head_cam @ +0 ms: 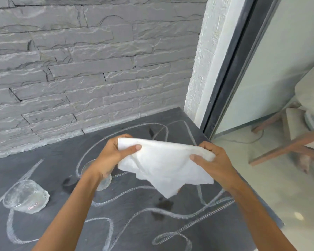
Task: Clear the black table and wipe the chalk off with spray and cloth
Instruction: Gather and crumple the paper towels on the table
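left hand: gripping the upper-left corner of the white cloth, thumb lying across the front, fingers curled behind it.
right hand: pinching the cloth's right edge, thumb pressing on the front, fingers tucked behind.
white cloth: hanging at mid-frame between both hands, long axis running left to right, loose lower corner drooping toward the table; seemingly hovering just above the surface, not touching it.
black table: filling the lower half of the frame, carrying looping chalk lines across nearly all of it.
glass tumbler: lying on its side at lower left, well apart from the cloth.
second tumbler: showing partly behind the left wrist.
damp patches: darkening the slate just below the cloth's drooping corner; probably spray.
spray bottle: not appearing anywhere in view.
deciding relation: chalk lying directly beneath the cloth, below both sets of fingers; left hand sitting nearer both tumblers, right hand nearer the table's right edge.
step in hand, judging: folding or straightening the cloth ahead of wiping, with the clearing not yet done.
risk: sweeping leftward and knocking the tumbler behind the wrist.
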`<move>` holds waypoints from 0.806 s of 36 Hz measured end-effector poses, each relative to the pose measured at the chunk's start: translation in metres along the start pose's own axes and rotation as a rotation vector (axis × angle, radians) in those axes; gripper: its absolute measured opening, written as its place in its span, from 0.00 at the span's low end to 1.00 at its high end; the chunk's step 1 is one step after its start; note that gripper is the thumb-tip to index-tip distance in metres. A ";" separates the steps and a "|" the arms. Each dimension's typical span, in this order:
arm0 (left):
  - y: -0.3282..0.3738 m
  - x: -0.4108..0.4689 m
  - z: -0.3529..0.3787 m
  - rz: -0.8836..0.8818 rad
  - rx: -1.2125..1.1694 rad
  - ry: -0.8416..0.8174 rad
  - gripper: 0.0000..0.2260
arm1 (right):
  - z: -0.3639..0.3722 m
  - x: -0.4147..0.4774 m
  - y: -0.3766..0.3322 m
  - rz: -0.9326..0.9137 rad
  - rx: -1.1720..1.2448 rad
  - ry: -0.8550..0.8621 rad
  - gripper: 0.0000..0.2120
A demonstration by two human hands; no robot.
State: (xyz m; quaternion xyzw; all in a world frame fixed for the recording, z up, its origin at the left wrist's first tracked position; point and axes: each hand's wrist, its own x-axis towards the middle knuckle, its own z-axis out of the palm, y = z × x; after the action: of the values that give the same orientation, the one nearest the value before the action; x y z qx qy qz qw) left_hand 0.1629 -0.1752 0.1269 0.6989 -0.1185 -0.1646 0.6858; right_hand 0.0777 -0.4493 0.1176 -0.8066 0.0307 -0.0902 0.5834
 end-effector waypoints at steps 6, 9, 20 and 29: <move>-0.018 0.035 0.011 -0.111 -0.050 -0.057 0.18 | -0.006 0.013 0.017 0.107 0.018 0.087 0.08; -0.026 0.049 0.011 -0.192 0.009 -0.150 0.24 | -0.005 0.016 0.027 0.149 0.010 0.170 0.07; -0.039 0.091 0.030 -0.245 0.015 -0.051 0.10 | -0.004 0.012 0.063 0.222 0.163 0.170 0.25; -0.064 0.112 0.014 -0.322 0.121 -0.112 0.09 | 0.018 0.010 0.090 0.250 -0.105 0.234 0.16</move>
State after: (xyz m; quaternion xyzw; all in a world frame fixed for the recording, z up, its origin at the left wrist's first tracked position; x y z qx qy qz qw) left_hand 0.2569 -0.2297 0.0550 0.7386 -0.0527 -0.3032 0.5998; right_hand 0.0954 -0.4626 0.0276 -0.8099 0.2030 -0.1082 0.5396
